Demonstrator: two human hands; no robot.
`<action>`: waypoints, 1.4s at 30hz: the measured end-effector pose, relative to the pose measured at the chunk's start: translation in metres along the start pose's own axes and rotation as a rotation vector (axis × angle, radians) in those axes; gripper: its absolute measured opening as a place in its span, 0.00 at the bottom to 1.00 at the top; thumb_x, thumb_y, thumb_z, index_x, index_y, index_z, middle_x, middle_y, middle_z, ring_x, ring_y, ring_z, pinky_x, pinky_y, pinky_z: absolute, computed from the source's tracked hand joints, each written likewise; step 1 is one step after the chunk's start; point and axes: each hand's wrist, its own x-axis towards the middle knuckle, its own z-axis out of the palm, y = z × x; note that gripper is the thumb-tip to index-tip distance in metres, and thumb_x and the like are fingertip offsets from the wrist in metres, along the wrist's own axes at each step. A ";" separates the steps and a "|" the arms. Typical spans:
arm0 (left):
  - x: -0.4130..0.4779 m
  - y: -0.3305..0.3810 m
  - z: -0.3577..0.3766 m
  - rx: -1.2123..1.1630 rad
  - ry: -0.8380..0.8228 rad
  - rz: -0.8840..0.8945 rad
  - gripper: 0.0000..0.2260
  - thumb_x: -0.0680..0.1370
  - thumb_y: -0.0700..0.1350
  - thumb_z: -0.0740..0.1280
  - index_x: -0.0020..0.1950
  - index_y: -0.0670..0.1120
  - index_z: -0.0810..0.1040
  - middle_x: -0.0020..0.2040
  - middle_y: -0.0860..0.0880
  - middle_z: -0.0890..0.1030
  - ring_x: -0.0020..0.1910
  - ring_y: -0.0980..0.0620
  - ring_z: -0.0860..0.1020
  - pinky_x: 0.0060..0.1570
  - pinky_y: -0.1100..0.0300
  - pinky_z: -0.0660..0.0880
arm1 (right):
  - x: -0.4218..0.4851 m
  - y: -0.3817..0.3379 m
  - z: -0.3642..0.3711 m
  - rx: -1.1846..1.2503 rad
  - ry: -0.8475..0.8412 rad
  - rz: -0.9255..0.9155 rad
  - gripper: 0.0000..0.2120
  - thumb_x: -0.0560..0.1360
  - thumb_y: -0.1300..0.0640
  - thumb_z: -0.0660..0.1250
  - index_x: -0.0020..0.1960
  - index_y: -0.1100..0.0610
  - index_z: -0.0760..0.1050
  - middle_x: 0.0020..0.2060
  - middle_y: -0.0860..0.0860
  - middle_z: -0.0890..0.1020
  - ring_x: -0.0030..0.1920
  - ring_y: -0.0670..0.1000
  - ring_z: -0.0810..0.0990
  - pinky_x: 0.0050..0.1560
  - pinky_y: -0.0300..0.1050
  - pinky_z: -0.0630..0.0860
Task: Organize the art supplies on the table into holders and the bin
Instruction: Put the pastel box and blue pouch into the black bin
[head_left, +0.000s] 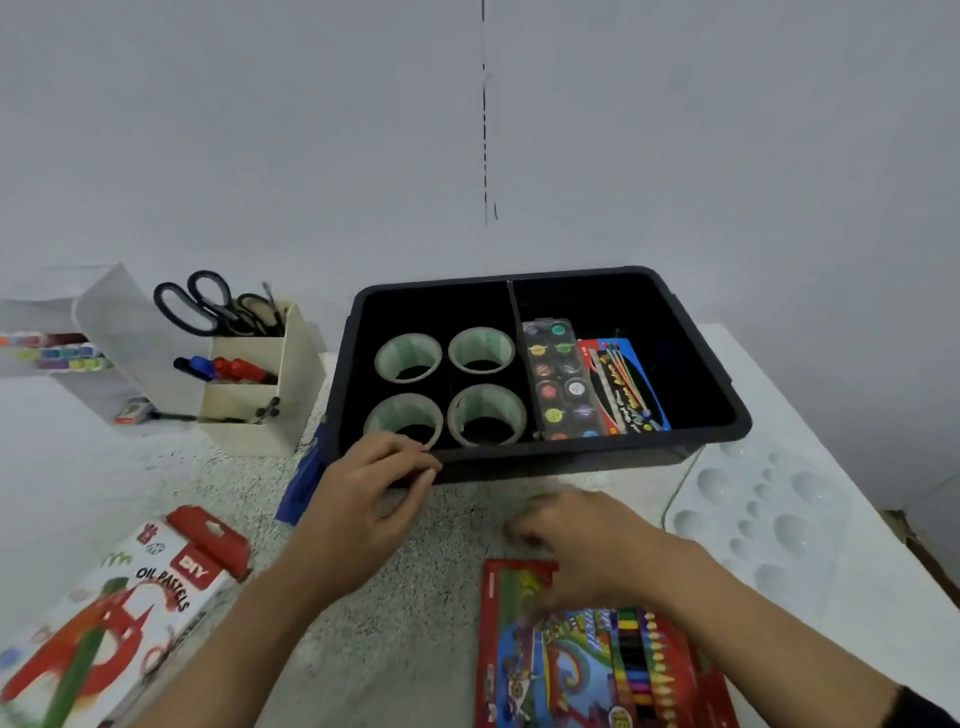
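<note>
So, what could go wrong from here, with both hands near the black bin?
1. The right hand is blurred above the crayon box; a hurried grab might fumble it.
2. The right compartment of the bin already holds a watercolour set and a brush pack, so the wide crayon box may not lie flat.
3. The left hand sits at the bin's front rim beside a tape roll and could nudge the bin.
</note>
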 end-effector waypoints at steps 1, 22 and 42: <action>-0.009 -0.003 -0.004 0.024 0.014 -0.001 0.10 0.80 0.49 0.66 0.54 0.47 0.84 0.51 0.56 0.78 0.56 0.60 0.76 0.56 0.65 0.73 | 0.004 -0.004 0.004 -0.036 -0.068 0.009 0.35 0.65 0.30 0.73 0.65 0.49 0.74 0.56 0.47 0.77 0.55 0.51 0.75 0.49 0.45 0.69; -0.124 -0.161 -0.156 0.191 -0.458 -0.974 0.35 0.70 0.63 0.74 0.72 0.50 0.68 0.67 0.47 0.76 0.54 0.52 0.76 0.51 0.59 0.73 | 0.116 -0.162 0.048 0.371 0.192 -0.131 0.15 0.75 0.53 0.74 0.61 0.50 0.83 0.62 0.43 0.81 0.64 0.43 0.74 0.65 0.37 0.67; -0.098 -0.169 -0.215 -0.427 -0.491 -0.804 0.21 0.72 0.58 0.73 0.60 0.59 0.70 0.52 0.53 0.84 0.41 0.49 0.86 0.40 0.53 0.83 | 0.117 -0.194 0.062 0.297 0.540 0.364 0.07 0.74 0.59 0.71 0.51 0.52 0.85 0.49 0.43 0.85 0.47 0.46 0.82 0.50 0.40 0.77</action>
